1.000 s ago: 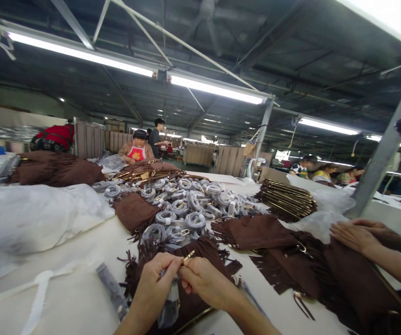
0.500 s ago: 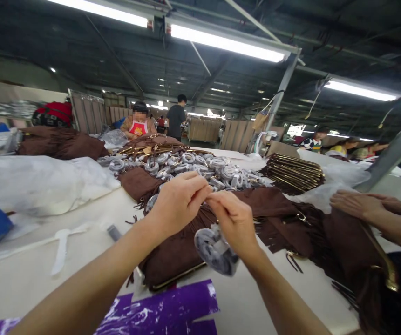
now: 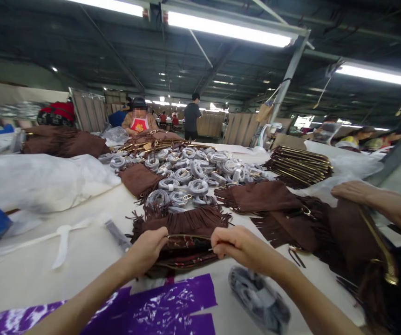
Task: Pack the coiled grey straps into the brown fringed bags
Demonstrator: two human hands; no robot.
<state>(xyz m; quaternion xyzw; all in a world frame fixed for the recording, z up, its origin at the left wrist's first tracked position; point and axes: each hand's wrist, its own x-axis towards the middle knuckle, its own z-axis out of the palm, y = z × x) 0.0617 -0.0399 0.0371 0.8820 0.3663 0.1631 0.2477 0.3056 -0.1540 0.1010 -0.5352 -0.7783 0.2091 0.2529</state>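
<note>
A brown fringed suede bag (image 3: 182,223) with a gold metal frame lies on the white table in front of me. My left hand (image 3: 146,251) grips the left end of its frame, fingers closed. My right hand (image 3: 239,247) grips the right end, fingers curled round it. Between them the bag's mouth is pulled apart, showing a dark patterned lining (image 3: 186,243). A wrapped grey strap coil (image 3: 259,298) lies blurred under my right forearm.
A heap of wrapped grey strap coils (image 3: 193,174) sits behind the bag. More brown fringed bags (image 3: 263,197) lie to the right, where another person's hand (image 3: 352,190) rests. Gold-framed bags are stacked (image 3: 300,165) beyond. White plastic sheeting (image 3: 36,181) lies left; purple printed cloth (image 3: 158,309) is near me.
My hands came down from chest height, where they pinched a small piece together, to the bag's frame and pulled it apart. The grey coil dropped from my right hand to the table.
</note>
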